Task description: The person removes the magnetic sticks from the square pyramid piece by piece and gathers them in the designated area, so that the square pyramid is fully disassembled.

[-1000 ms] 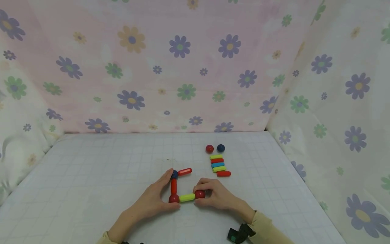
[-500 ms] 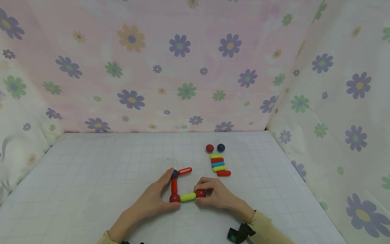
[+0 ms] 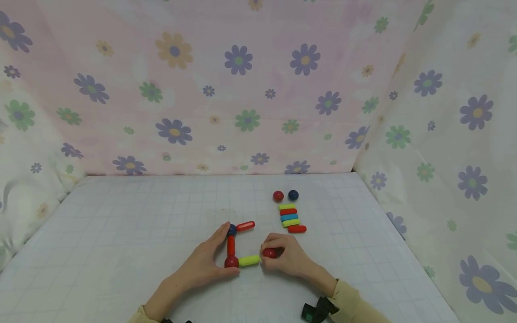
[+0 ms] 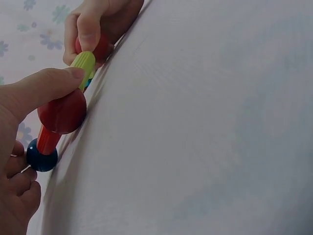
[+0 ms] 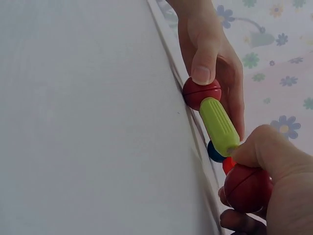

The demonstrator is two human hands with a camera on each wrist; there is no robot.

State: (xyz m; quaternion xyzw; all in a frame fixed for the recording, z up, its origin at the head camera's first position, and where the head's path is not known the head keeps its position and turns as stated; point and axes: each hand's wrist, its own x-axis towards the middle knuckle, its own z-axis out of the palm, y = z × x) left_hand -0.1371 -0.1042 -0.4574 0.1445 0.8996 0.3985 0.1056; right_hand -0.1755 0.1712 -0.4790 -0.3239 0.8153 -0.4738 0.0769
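My left hand (image 3: pixel 198 264) holds a joined stick-and-ball shape of toy building pieces, its thumb on the red corner ball (image 3: pixel 231 262) and its index finger at the dark blue ball (image 3: pixel 231 230). A red stick (image 3: pixel 231 246) links those two balls. Another red stick (image 3: pixel 245 226) points right from the blue one, and a yellow-green stick (image 3: pixel 249 260) points right from the corner. My right hand (image 3: pixel 288 256) pinches a second red ball (image 5: pixel 248 188) beside the free end of the yellow-green stick. In the right wrist view that stick's end face shows close to the thumb.
Behind my right hand lies a row of several loose sticks, among them a blue stick (image 3: pixel 289 217) and a red stick (image 3: pixel 296 229). Beyond them sit a loose red ball (image 3: pixel 278 195) and a dark blue ball (image 3: pixel 293 195). Flowered cloth (image 3: pixel 258 89) encloses the white table (image 3: pixel 141 215).
My right hand has shifted slightly right with its red ball, which has come away from the end of the yellow-green stick. The left hand keeps its hold and stays nearly still.
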